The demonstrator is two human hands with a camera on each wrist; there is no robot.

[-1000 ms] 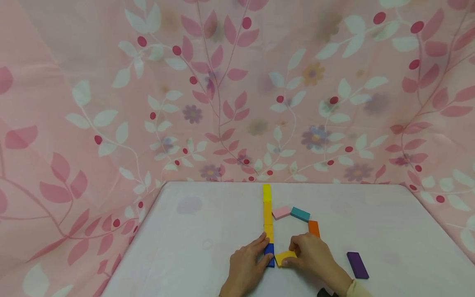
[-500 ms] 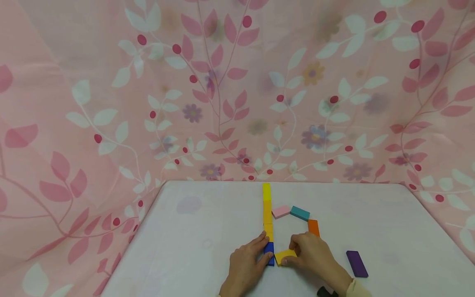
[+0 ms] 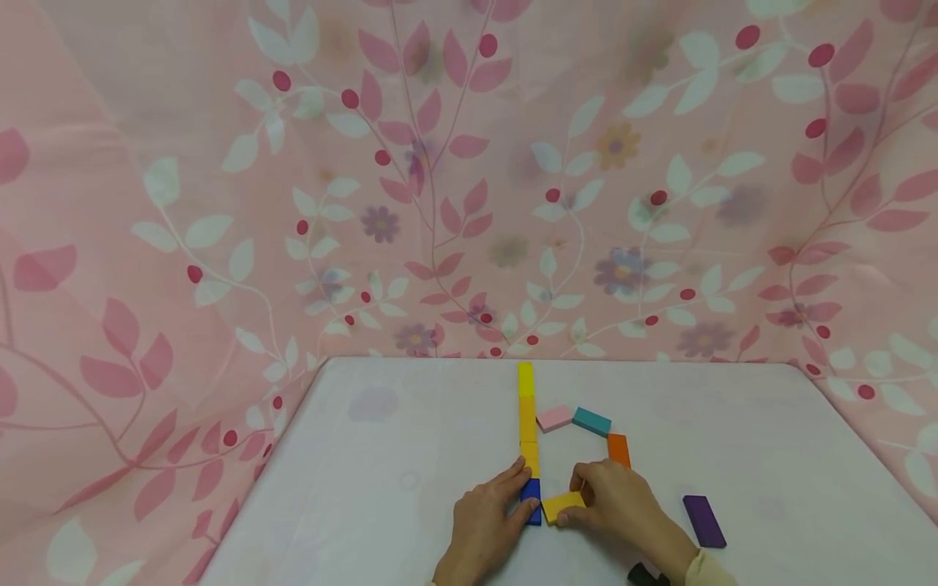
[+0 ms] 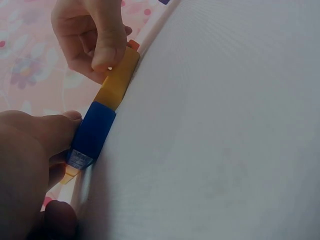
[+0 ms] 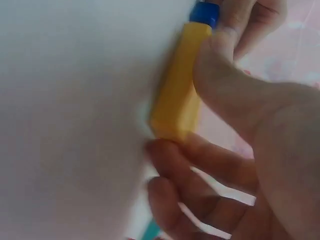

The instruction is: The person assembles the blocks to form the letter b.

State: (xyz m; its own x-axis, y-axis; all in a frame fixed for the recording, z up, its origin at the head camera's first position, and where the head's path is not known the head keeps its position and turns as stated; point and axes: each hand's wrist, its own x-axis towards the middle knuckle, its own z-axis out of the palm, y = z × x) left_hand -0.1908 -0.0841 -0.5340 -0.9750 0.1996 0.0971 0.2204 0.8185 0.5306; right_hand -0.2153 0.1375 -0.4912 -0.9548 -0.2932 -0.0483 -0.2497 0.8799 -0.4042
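A straight row of flat rectangular blocks runs away from me, with yellow blocks at the far part and a blue block at the near end. My left hand rests on this near part, thumb on the blue block and fingertips by the yellow one beyond it. My right hand pinches a separate yellow block between thumb and fingers. In the right wrist view the thumb lies along this yellow block, with fingers at its end. Its left end meets the blue block's right side.
A pink block, a teal block and an orange block curve right from the row. A purple block lies apart on the white table. A black object shows beside the right wrist. Floral cloth hangs behind.
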